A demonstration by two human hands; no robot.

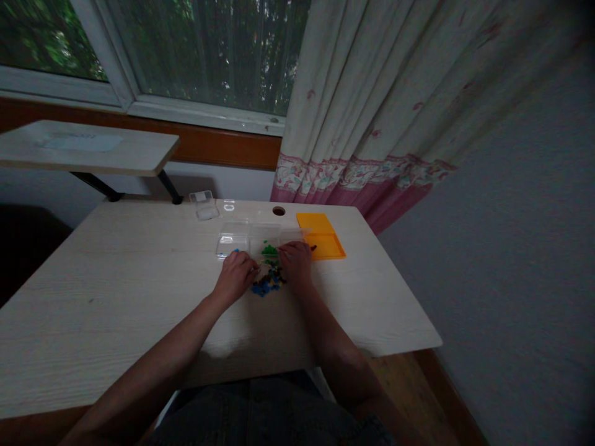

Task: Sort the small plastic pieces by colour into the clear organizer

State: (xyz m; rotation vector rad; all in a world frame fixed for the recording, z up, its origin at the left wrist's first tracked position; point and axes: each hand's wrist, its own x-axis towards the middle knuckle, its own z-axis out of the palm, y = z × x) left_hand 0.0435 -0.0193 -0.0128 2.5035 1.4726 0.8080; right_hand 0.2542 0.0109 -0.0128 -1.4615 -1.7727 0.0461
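A pile of small mixed pieces (268,286), blue, dark, yellow and green, lies on the table between my hands. My left hand (237,272) is at the pile's left edge, fingers curled together; whatever they pinch is too small to make out. My right hand (296,263) is over the pile's right side, its fingers bent towards the clear plastic boxes; what they hold is hidden. Behind the pile stand clear plastic boxes (233,238), with green pieces (269,249) in the middle one. A few dark pieces (313,248) lie in the open orange case (331,246), just right of my right hand.
A small open clear box (207,210) sits at the back left, near the raised shelf (139,158) on black legs. A round cable hole (279,211) is at the table's (139,272) rear edge. Curtains (362,111) hang behind the right side.
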